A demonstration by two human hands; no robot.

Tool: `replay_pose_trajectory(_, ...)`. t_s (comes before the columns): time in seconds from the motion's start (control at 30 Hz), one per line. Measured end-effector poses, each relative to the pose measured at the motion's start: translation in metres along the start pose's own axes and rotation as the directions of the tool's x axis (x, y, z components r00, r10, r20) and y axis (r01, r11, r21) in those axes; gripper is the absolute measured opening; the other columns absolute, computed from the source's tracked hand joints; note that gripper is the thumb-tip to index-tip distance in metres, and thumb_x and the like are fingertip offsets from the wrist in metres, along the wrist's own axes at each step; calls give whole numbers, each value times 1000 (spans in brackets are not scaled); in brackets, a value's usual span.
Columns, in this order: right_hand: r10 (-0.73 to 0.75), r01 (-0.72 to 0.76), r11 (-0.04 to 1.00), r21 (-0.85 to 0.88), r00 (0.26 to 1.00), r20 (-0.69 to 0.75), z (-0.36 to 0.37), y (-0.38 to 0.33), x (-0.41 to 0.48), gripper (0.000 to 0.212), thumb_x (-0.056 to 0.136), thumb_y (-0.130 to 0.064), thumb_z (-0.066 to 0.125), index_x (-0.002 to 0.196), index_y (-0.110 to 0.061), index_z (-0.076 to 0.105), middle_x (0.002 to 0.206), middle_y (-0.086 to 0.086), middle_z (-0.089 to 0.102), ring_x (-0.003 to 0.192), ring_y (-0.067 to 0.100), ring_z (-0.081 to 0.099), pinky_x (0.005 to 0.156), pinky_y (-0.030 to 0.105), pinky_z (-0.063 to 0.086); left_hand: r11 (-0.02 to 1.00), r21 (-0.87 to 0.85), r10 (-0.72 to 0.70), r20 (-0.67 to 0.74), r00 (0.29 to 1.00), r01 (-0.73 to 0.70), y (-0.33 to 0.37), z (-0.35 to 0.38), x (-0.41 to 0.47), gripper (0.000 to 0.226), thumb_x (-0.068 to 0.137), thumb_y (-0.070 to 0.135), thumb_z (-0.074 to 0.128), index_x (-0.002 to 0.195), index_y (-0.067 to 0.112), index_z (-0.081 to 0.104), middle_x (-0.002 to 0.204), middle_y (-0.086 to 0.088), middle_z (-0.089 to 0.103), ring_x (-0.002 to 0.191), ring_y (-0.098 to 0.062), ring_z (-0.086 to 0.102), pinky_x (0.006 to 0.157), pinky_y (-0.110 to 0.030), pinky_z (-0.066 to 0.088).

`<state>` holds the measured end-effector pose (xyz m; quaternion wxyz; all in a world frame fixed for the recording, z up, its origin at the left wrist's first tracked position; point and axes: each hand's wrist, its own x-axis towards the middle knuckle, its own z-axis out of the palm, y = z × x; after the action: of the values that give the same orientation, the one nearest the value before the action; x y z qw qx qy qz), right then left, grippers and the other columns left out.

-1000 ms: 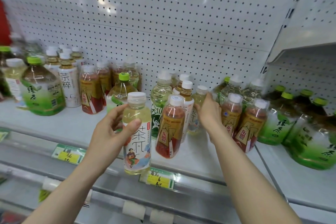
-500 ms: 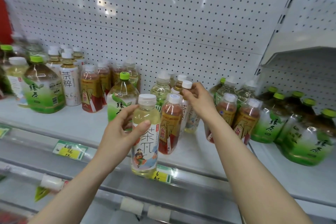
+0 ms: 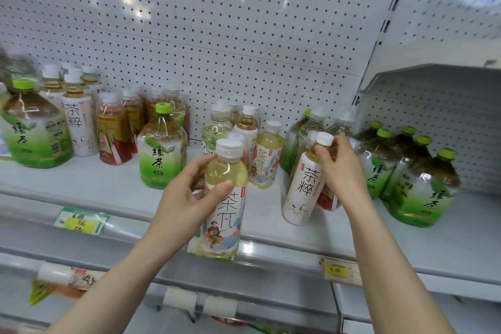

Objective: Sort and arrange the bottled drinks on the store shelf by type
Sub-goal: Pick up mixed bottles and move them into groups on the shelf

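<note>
Pegboard (image 3: pixel 217 22) fills the view from 10 to 2 o'clock, and below it the white shelf (image 3: pixel 95 184) runs across, carrying bottled teas. At 3 o'clock crowd the big green-tea bottles (image 3: pixel 423 192). A lone large green-tea bottle (image 3: pixel 32 133) stands at 9 o'clock, and a smaller green-capped bottle (image 3: pixel 161 154) just left of centre.

At centre, out in front of the shelf edge, we hold a pale yellow tea bottle (image 3: pixel 225 214) upright. Our left hand (image 3: pixel 187 198) is wrapped round its upper half, thumb across the label top. Toward 2 o'clock from it a white-labelled tea bottle (image 3: pixel 301 190) leans over the shelf, and our right hand (image 3: pixel 339 168) pinches its neck just under the cap.

A green price tag (image 3: pixel 81 221) sits on the rail at 8 o'clock, a yellow price tag (image 3: pixel 339 270) at 5 o'clock.
</note>
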<state>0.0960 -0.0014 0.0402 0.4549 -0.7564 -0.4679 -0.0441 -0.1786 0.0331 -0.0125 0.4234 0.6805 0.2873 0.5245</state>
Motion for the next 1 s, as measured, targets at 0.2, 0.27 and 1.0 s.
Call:
replay_pose_trajectory(0.2, 47, -46, 999, 15, 995, -91, -21, 21, -3, 32, 99, -31, 56, 128, -18, 53, 119, 8, 68, 110, 29, 62, 90, 40, 49, 997, 62, 37, 117, 992, -44, 0, 71, 17, 62, 77, 47, 71, 133, 36, 49, 120, 16, 65, 108, -3, 63, 94, -30, 51)
replay_pose_trajectory(0.27, 56, -56, 998, 1, 994, -89, -27, 27, -2, 33, 99, -31, 55, 129, -18, 53, 121, 7, 67, 111, 28, 62, 88, 37, 46, 988, 141, 47, 117, 992, -63, -6, 98, 29, 61, 85, 41, 69, 139, 34, 42, 126, 13, 61, 103, 1, 60, 92, -30, 49)
replay_pose_trajectory(1.0, -48, 45, 966, 254, 999, 6, -33, 44, 4, 25, 93, -39, 63, 115, -27, 63, 101, -11, 70, 94, 7, 66, 87, 42, 55, 928, 310, 177, 114, 978, -204, -40, 157, 47, 75, 95, 47, 46, 158, 27, 8, 162, 15, 11, 146, 4, 6, 115, -11, 9)
